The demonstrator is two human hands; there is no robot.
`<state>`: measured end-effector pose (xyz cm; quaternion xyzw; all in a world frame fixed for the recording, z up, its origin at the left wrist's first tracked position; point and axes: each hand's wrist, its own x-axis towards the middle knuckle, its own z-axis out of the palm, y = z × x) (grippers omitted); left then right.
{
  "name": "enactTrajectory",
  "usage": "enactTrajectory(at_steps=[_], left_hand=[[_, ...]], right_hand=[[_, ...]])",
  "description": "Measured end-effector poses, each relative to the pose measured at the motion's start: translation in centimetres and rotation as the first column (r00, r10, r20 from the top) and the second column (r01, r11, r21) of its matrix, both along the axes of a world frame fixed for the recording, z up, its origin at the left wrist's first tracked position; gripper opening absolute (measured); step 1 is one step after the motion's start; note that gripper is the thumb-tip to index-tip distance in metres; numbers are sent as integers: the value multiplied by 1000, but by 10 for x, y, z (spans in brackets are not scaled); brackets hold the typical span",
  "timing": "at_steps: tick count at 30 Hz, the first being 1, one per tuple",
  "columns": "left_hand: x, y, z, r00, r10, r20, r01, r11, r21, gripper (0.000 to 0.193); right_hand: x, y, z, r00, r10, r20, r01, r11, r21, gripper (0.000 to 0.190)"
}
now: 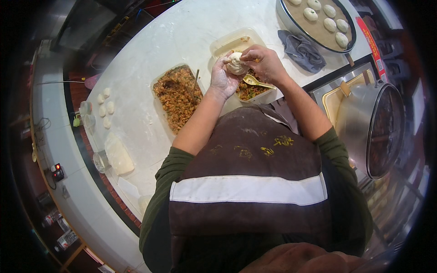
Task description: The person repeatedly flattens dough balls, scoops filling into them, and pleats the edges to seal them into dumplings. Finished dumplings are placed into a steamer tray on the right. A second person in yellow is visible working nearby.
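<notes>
A pleated dough bun rests in my left hand, whose thumb presses its left side. The fingers of my right hand pinch the bun's right edge. Below both hands is a plastic tub with chopped filling in its near part; a yellowish spoon lies across that filling. Left of my hands, a larger tub of orange-brown filling holds a pair of thin sticks, probably chopsticks.
A round steamer tray with several buns stands at the upper right, beside a crumpled grey cloth. A large metal steamer pot is at the right. Small dough pieces and a dough slab lie on the floured table's left side.
</notes>
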<state>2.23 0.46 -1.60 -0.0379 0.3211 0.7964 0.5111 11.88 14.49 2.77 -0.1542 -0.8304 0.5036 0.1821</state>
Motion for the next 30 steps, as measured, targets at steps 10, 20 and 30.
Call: enactTrajectory(at_steps=[10, 20, 30], left_hand=[[-5, -2, 8, 989, -39, 145, 50, 996, -72, 62], [-6, -12, 21, 982, -78, 174, 92, 993, -73, 78], [1, -5, 25, 948, -177, 266, 190, 982, -23, 72]], right_hand=[[3, 3, 10, 993, 107, 49, -109, 993, 52, 18], [9, -1, 14, 993, 44, 107, -45, 999, 13, 21], [13, -13, 28, 993, 111, 35, -112, 993, 25, 12]])
